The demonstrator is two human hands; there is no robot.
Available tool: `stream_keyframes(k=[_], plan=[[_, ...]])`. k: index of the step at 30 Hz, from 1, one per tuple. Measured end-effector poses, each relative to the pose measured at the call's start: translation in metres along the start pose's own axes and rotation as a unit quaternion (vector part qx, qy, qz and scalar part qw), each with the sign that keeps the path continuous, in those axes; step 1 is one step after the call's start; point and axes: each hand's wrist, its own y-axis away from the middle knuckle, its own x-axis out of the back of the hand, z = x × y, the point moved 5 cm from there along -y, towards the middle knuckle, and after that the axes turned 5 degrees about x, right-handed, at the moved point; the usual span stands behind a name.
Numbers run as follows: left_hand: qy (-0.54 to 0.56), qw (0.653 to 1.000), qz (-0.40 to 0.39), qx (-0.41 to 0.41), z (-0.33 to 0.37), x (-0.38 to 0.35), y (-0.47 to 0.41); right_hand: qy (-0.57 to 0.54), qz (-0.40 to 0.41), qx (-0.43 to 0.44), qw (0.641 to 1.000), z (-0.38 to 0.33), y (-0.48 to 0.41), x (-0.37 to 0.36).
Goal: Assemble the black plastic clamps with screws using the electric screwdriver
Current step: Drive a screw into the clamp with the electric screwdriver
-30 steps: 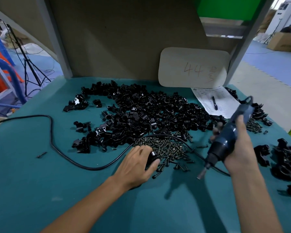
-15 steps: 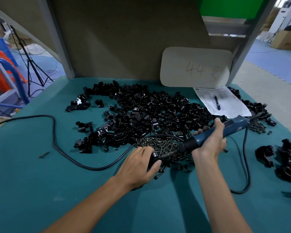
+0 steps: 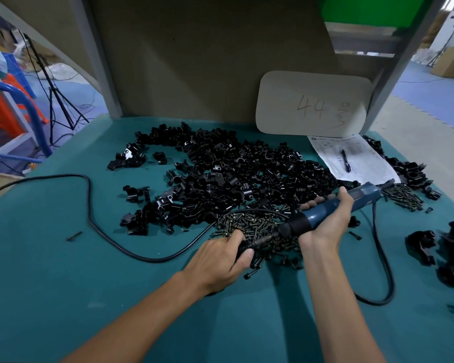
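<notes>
**Screwdriver bit on a clamp at the near edge of the screw pile**

A black plastic clamp (image 3: 243, 249) sits at the near edge of the screw pile (image 3: 252, 224), on its left side. The left hand (image 3: 218, 260) grips it, fingers and thumb curled round it, so most of the piece is hidden. The electric screwdriver (image 3: 309, 218) lies nearly level across the pile and slopes down to the left. Its bit reaches the clamp, but whether a screw sits at the tip cannot be told. The right hand (image 3: 325, 221) is wrapped round the blue body, above the pile's right side.

The big heap of loose clamps (image 3: 236, 176) spreads out just behind the pile and touches it. The black cord (image 3: 89, 205) crosses the pile's far edge, sweeps out to its left, and also loops on the mat to its right. One stray screw (image 3: 74, 235) lies well to the left of the pile.

To the right of the pile and further back is a smaller heap of screws (image 3: 404, 196). Behind that is a printed sheet (image 3: 357, 158) with a pen (image 3: 346, 161) on it. More black clamp pieces (image 3: 451, 255) lie far right of the pile. Well behind it, a pale card marked "44" (image 3: 312, 103) leans against the back panel. Everything rests on the teal table (image 3: 89, 297).
</notes>
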Motion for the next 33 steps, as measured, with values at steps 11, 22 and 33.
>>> stream_keyframes(k=[11, 22, 33], plan=[[0.037, 0.999, -0.024, 0.003, -0.003, -0.002, 0.001, -0.059, -0.050, -0.007, 0.997, 0.010, 0.000, -0.007], [0.053, 0.998, -0.021, -0.008, -0.007, -0.002, 0.001, -0.059, -0.083, -0.026, 0.994, 0.017, -0.003, -0.019], [-0.060, 0.997, 0.034, 0.023, -0.009, -0.003, -0.003, 0.124, 0.107, 0.086, 0.983, 0.003, 0.011, -0.005]])
